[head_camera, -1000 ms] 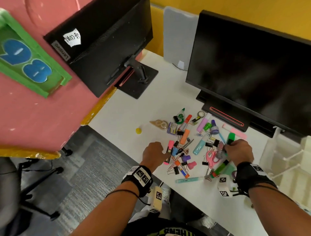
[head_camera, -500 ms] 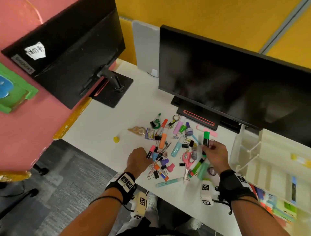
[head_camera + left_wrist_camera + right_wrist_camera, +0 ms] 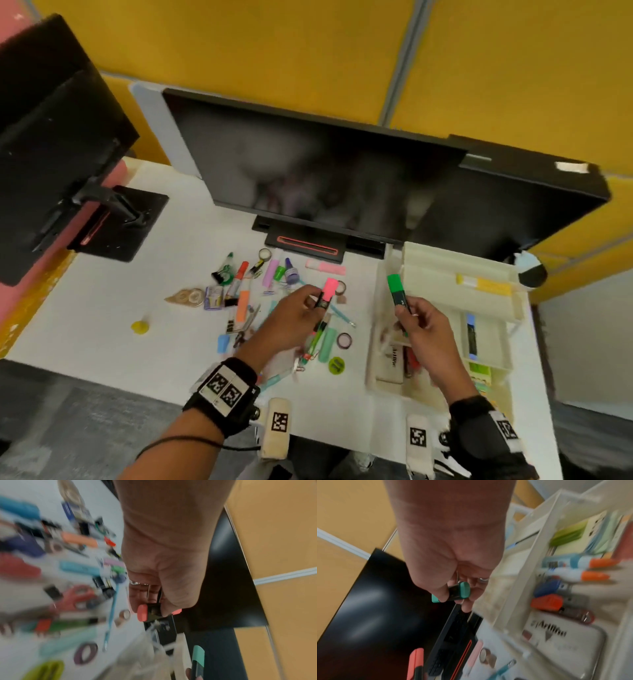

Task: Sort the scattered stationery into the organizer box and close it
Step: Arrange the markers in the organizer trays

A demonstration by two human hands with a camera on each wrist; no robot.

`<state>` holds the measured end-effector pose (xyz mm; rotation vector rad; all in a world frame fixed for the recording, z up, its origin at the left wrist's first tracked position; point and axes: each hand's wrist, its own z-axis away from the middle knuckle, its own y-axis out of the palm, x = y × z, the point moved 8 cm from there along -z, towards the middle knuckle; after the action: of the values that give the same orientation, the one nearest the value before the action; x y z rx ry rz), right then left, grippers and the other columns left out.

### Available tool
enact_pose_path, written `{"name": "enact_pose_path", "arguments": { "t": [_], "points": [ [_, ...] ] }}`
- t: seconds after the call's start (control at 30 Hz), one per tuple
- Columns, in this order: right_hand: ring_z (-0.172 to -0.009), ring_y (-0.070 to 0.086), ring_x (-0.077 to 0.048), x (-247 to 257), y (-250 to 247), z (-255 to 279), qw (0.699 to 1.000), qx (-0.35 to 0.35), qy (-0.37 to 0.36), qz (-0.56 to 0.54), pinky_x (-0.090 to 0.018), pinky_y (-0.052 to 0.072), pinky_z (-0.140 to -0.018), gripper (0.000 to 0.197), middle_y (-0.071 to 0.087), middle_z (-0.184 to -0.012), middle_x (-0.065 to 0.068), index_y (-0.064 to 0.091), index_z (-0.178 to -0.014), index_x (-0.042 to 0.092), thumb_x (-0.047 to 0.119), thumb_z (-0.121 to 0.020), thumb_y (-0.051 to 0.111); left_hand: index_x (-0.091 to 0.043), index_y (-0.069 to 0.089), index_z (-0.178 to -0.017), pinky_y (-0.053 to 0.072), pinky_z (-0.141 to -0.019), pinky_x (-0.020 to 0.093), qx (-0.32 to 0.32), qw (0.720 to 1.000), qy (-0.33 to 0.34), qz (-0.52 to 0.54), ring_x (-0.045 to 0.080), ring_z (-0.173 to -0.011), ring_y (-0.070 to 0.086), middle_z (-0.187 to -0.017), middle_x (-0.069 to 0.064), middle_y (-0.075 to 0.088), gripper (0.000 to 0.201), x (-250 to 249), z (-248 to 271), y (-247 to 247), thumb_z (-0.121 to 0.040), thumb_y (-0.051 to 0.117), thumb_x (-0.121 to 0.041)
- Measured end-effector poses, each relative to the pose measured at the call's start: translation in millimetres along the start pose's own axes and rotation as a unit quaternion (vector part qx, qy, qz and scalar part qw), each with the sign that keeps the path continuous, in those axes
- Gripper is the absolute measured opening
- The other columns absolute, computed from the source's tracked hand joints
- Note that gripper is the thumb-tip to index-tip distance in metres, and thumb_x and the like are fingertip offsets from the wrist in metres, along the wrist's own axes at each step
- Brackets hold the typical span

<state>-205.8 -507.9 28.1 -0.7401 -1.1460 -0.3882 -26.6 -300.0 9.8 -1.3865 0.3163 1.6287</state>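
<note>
the cream plastic organizer box (image 3: pixel 497 365) stands open at the right of the white desk (image 3: pixel 164 260), and everything here is placed against it. nearest the person, the right hand (image 3: pixel 423 325) hovers over the box's left compartments, thumb and fingers pinched round the dark barrel of a green-capped highlighter (image 3: pixel 398 289). the pen's long axis runs up and away from the fingers, cap end tilted toward the box's raised lid (image 3: pixel 455 270). in the right wrist view the same pen's flat green tail (image 3: pixel 464 589) points back at the camera, and the box trays holding orange-tipped glue tubes (image 3: pixel 583 569) lie just to the right of the fingers. this hand is the nearer one to the box, so it looks like it should drop first, lowering the pen lengthwise into a long slot.

left of the box, over the scattered pile, the left hand (image 3: pixel 296 317) pinches a pink-capped highlighter (image 3: pixel 327 293) by its black barrel, cap pointing away from the person. it is well apart from the box and needs a carry rightward. the wrist is level, the fingers curled under.

farther back, beyond the box, the black monitor (image 3: pixel 335 178) overhangs the desk.
</note>
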Motion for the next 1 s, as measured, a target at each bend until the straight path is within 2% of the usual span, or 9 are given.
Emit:
{"name": "enact_pose_path", "arguments": {
  "t": [0.17, 0.3, 0.4, 0.47, 0.6, 0.67, 0.73, 0.9, 1.0],
  "points": [
    [-0.090, 0.068, -0.005, -31.0, -99.3, 26.6, 0.995, -0.086, 0.000, 0.047, -0.021, 0.049, -0.077, 0.016, 0.074, -0.098, 0.008, 0.072, -0.116, 0.023, 0.020, -0.101, 0.065, -0.026, 0.068, -0.104, 0.060, -0.067, 0.038, 0.074, 0.996, -0.008, 0.052, 0.009, -0.068, 0.067, -0.095, -0.003, 0.069, 0.012, -50.8, -20.6, 103.3, -0.092, 0.067, -0.023],
    [-0.100, 0.064, -0.019, -64.3, -167.4, 43.0, 0.975, -0.143, 0.002, 0.172, -0.030, 0.046, -0.083, 0.029, 0.069, -0.111, -0.001, 0.066, -0.131, 0.016, 0.021, -0.105, 0.056, -0.027, 0.068, -0.110, 0.064, -0.075, 0.042, 0.122, 0.989, -0.016, 0.079, 0.019, -0.085, 0.074, -0.100, 0.006, 0.072, 0.026, -73.9, -23.0, 172.3, -0.086, 0.076, -0.033],
    [-0.096, 0.058, -0.018, -82.6, -192.0, 44.5, 0.962, -0.160, 0.002, 0.221, -0.031, 0.044, -0.083, 0.030, 0.061, -0.108, -0.001, 0.063, -0.134, 0.012, 0.016, -0.107, 0.050, -0.022, 0.062, -0.114, 0.061, -0.064, 0.029, 0.131, 0.988, -0.031, 0.073, 0.013, -0.071, 0.074, -0.097, 0.007, 0.072, 0.028, -81.8, -23.9, 209.3, -0.090, 0.077, -0.024],
    [-0.095, 0.059, -0.022, -93.7, -195.6, 38.2, 0.953, -0.166, -0.011, 0.255, -0.036, 0.049, -0.084, 0.029, 0.061, -0.106, -0.002, 0.064, -0.131, 0.010, 0.014, -0.106, 0.051, -0.021, 0.061, -0.112, 0.061, -0.063, 0.028, 0.127, 0.988, -0.041, 0.073, 0.014, -0.071, 0.074, -0.097, 0.009, 0.072, 0.025, -85.8, -24.4, 226.2, -0.092, 0.076, -0.019],
    [-0.100, 0.060, -0.025, -107.6, -187.6, 21.4, 0.937, -0.185, -0.006, 0.296, -0.050, 0.054, -0.091, 0.028, 0.065, -0.110, -0.006, 0.069, -0.126, 0.011, 0.016, -0.100, 0.060, -0.022, 0.064, -0.108, 0.064, -0.074, 0.045, 0.110, 0.990, -0.060, 0.072, 0.021, -0.079, 0.076, -0.099, 0.008, 0.073, 0.021, -86.0, -28.0, 242.7, -0.091, 0.075, -0.016],
    [-0.100, 0.061, -0.024, -105.7, -182.4, 16.2, 0.934, -0.188, -0.009, 0.303, -0.046, 0.057, -0.091, 0.030, 0.062, -0.114, -0.006, 0.069, -0.126, 0.012, 0.018, -0.097, 0.066, -0.022, 0.064, -0.107, 0.062, -0.078, 0.052, 0.096, 0.990, -0.074, 0.070, 0.026, -0.078, 0.076, -0.100, 0.009, 0.073, 0.021, -83.4, -30.4, 245.0, -0.090, 0.075, -0.014],
    [-0.097, 0.063, -0.023, -102.1, -178.1, 12.8, 0.934, -0.188, -0.020, 0.304, -0.040, 0.058, -0.086, 0.030, 0.061, -0.114, -0.005, 0.070, -0.123, 0.015, 0.022, -0.094, 0.072, -0.020, 0.064, -0.107, 0.063, -0.078, 0.050, 0.086, 0.990, -0.084, 0.077, 0.029, -0.078, 0.077, -0.102, 0.011, 0.073, 0.022, -83.8, -31.0, 245.7, -0.090, 0.073, -0.009],
    [-0.088, 0.063, -0.020, -95.8, -167.3, 3.0, 0.931, -0.169, -0.063, 0.319, -0.032, 0.054, -0.075, 0.027, 0.064, -0.102, -0.001, 0.074, -0.117, 0.017, 0.026, -0.092, 0.076, -0.017, 0.064, -0.108, 0.057, -0.057, 0.029, 0.074, 0.990, -0.088, 0.082, 0.029, -0.081, 0.077, -0.103, 0.014, 0.073, 0.022, -85.7, -30.6, 247.0, -0.091, 0.072, -0.007],
    [-0.087, 0.062, -0.023, -93.4, -161.4, 0.3, 0.912, -0.157, -0.087, 0.369, -0.036, 0.050, -0.076, 0.025, 0.067, -0.100, -0.001, 0.075, -0.113, 0.019, 0.031, -0.092, 0.074, -0.020, 0.066, -0.107, 0.064, -0.073, 0.042, 0.072, 0.991, -0.081, 0.080, 0.029, -0.084, 0.076, -0.100, 0.012, 0.074, 0.024, -87.0, -32.2, 250.5, -0.086, 0.074, -0.010]
  ]
}}
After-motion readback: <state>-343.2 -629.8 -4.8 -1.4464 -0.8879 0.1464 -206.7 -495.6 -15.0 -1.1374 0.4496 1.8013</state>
